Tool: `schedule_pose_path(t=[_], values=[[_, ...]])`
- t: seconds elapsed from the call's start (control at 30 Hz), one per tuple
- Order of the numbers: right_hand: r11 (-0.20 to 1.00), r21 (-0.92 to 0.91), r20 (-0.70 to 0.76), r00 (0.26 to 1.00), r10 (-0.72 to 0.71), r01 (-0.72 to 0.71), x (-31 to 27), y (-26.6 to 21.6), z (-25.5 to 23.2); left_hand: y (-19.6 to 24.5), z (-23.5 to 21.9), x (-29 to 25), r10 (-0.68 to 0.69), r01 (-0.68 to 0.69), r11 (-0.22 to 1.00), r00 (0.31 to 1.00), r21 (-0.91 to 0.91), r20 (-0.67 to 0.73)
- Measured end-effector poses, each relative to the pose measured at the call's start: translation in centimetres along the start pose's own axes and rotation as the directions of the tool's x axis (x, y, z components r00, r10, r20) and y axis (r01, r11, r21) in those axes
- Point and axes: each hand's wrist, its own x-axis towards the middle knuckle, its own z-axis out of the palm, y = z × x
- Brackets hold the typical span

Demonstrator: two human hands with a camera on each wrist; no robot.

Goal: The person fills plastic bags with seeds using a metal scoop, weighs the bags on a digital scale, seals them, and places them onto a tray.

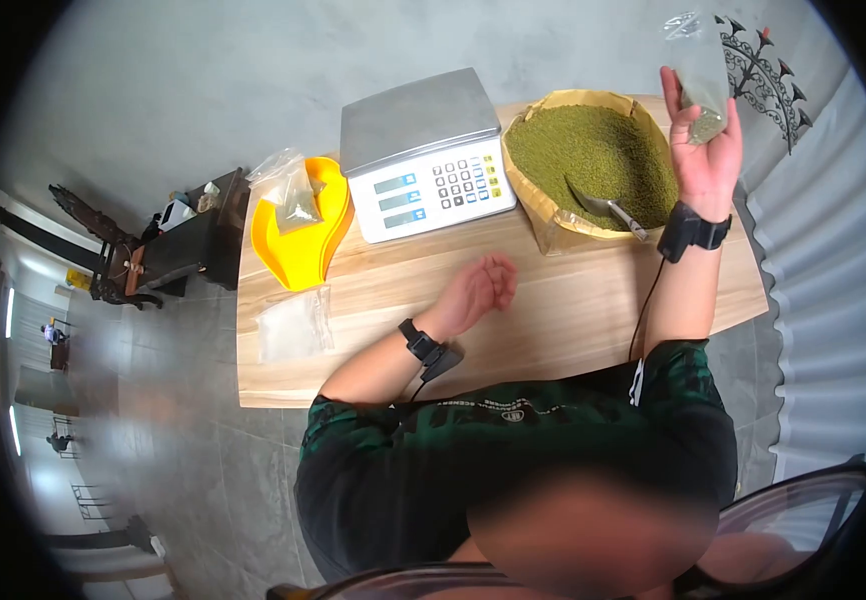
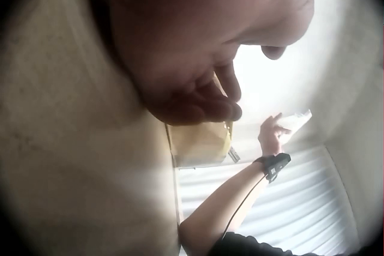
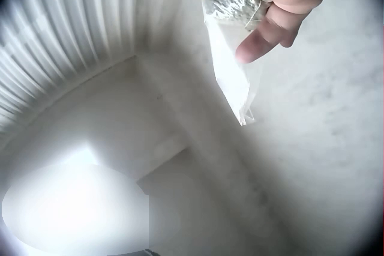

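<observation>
My right hand [image 1: 708, 165], raised beyond the right side of the sack, holds a clear plastic bag [image 1: 701, 85] by its filled bottom. Small green beans [image 3: 231, 4] fill that end, and the bag's upper part stands up loose. My left hand [image 1: 478, 292] lies near the front of the scale with its fingers loosely curled and nothing in them; the left wrist view shows those fingers [image 2: 204, 109] close up. Green mung beans [image 1: 593, 140] fill an open paper sack [image 1: 548, 225]. A metal scoop [image 1: 608, 208] lies on the beans, its handle at the sack's front rim.
A digital scale [image 1: 423, 150] stands left of the sack. Further left, a yellow scoop-shaped tray [image 1: 278, 255] carries another plastic bag [image 1: 298, 205] with some contents. Flat clear bags [image 1: 295, 325] lie at the left front of the wooden table [image 1: 383, 340]. A white curtain [image 1: 823, 300] hangs at right.
</observation>
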Motion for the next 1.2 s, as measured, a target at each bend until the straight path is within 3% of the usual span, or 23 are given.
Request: schedule_pose_path(t=[0.1, 0.17, 0.23, 0.27, 0.33, 0.37, 0.43, 0.6, 0.63, 0.7, 0.77, 0.83, 0.87, 0.93, 1.03, 1.17, 1.2], values=[[0.991, -0.129, 0.027, 0.998, 0.05, -0.046, 1.0, -2.8, -0.7, -0.4, -0.6, 0.4, -0.05, 0.053, 0.998, 0.997, -0.043, 0.054], [0.983, -0.164, -0.047, 0.996, 0.074, -0.081, 1.3, -4.7, -2.0, -0.5, -0.9, 0.6, -0.079, 0.08, 0.995, 0.997, -0.058, 0.028], [0.867, -0.493, -0.253, 0.965, -0.063, -0.073, 2.2, -6.9, -4.3, -0.5, -1.1, 0.7, -0.108, 0.108, 0.992, 0.994, -0.071, 0.002], [0.864, -0.497, -0.263, 0.963, -0.066, -0.077, 2.1, -6.5, -3.9, -0.6, -1.1, 0.7, -0.115, 0.114, 0.991, 0.993, -0.069, -0.009], [0.611, -0.783, -0.417, 0.829, -0.371, -0.121, 2.1, -4.3, -2.1, -0.7, -1.1, 0.6, -0.128, 0.126, 0.989, 0.992, -0.078, -0.02], [0.605, -0.785, -0.424, 0.826, -0.371, -0.131, 1.9, -3.5, -1.7, -0.8, -1.2, 0.6, -0.131, 0.128, 0.989, 0.991, -0.076, -0.04], [0.383, -0.915, -0.273, 0.897, -0.348, -0.13, 1.6, -2.1, -1.3, -0.7, -1.3, 0.6, -0.138, 0.132, 0.987, 0.989, -0.089, -0.06], [0.127, -0.951, -0.306, 0.921, -0.242, -0.283, 2.3, -0.4, -3.2, -0.7, -1.3, 0.5, -0.087, 0.087, 0.994, 0.996, -0.064, -0.003], [0.124, -0.951, -0.306, 0.921, -0.242, -0.283, 2.2, -0.1, -3.4, -0.8, -1.3, 0.5, -0.086, 0.086, 0.994, 0.996, -0.067, -0.002], [-0.046, -0.939, -0.324, 0.919, -0.224, -0.342, 2.0, 1.3, -2.9, -0.8, -1.3, 0.5, -0.057, 0.057, 0.997, 0.998, -0.043, 0.01], [-0.088, -0.935, -0.327, 0.932, -0.154, -0.343, 2.2, 0.9, -4.0, -0.7, -1.3, 0.4, -0.056, 0.056, 0.997, 0.998, -0.044, 0.009], [-0.358, -0.851, -0.387, 0.92, -0.065, -0.383, 2.2, 0.8, -3.7, -0.5, -1.1, 0.3, -0.057, 0.057, 0.997, 0.998, -0.047, 0.008], [-0.358, -0.851, -0.387, 0.92, -0.065, -0.383, 2.0, 0.8, -3.9, -0.4, -1.1, 0.3, -0.056, 0.058, 0.996, 0.998, -0.074, 0.036], [-0.609, -0.785, -0.104, 0.993, -0.054, -0.115, 1.5, 0.8, -4.3, -0.4, -1.2, 0.3, -0.052, 0.059, 0.993, 0.997, -0.101, 0.065], [-0.586, -0.809, -0.058, 0.998, 0.016, -0.038, 1.3, 0.2, -4.5, -0.6, -1.2, 0.4, -0.049, 0.05, 0.998, 0.998, -0.043, 0.034], [-0.625, -0.78, -0.066, 0.998, 0.017, -0.041, 0.3, 0.8, -1.9, -0.6, -1.1, 0.4, -0.047, 0.049, 0.998, 0.998, -0.044, 0.034], [-0.576, -0.813, -0.089, 0.996, -0.018, -0.083, 0.0, 1.2, -1.0, -0.6, -1.1, 0.4, -0.048, 0.049, 0.998, 0.998, -0.041, 0.034]])
